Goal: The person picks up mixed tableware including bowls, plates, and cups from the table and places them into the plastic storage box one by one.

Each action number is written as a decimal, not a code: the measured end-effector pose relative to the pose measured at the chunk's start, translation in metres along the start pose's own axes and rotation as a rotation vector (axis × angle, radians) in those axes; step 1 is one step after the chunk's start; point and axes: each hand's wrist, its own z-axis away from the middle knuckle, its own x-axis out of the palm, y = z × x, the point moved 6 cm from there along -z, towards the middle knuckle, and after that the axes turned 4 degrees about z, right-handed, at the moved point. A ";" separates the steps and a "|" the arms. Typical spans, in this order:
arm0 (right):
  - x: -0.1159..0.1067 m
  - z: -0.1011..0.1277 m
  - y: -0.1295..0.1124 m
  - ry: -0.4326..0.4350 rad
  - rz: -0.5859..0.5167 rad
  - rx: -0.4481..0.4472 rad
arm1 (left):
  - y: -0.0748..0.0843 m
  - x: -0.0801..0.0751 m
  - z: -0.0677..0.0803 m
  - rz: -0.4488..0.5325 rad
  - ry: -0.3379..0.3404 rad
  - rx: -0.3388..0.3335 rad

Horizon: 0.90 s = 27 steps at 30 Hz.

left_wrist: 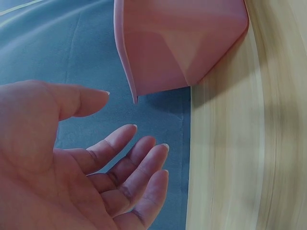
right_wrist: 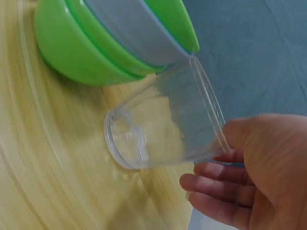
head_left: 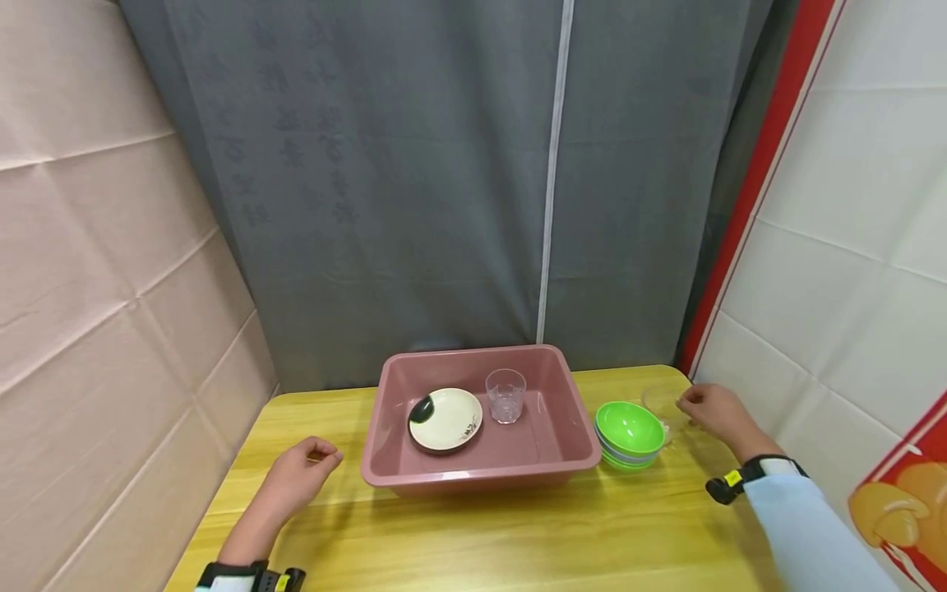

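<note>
While the right hand [head_left: 713, 413] reaches over the far right part of the counter [head_left: 473, 534], its fingers [right_wrist: 216, 189] and thumb curl round the rim end of a clear glass [right_wrist: 163, 127], which stands on the wood just beside a stack of green bowls [head_left: 630, 434]; the right wrist view shows the glass close against the stack's rim, though whether they touch cannot be told. The left hand [head_left: 299, 479] hovers over the counter near the left front corner of the pink tub [head_left: 392, 411], holding nothing, its fingers [left_wrist: 129, 167] relaxed and loosely bent, the thumb apart from them. The left wrist view shows the tub's corner just beyond the fingertips, without contact. Inside the tub a cream plate [head_left: 446, 419] with a dark patch lies flat on the left, and a second clear tumbler [head_left: 505, 395] stands upright to its right, near the back wall. Behind the counter hangs a grey curtain [head_left: 414, 164].
</note>
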 end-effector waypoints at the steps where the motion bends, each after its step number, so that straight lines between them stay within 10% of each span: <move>1: 0.000 -0.001 -0.002 -0.007 0.001 0.007 | 0.001 0.000 0.000 -0.001 0.002 0.003; 27: -0.047 0.046 -0.016 0.075 -0.123 0.176 | -0.001 -0.010 0.000 0.001 -0.013 -0.005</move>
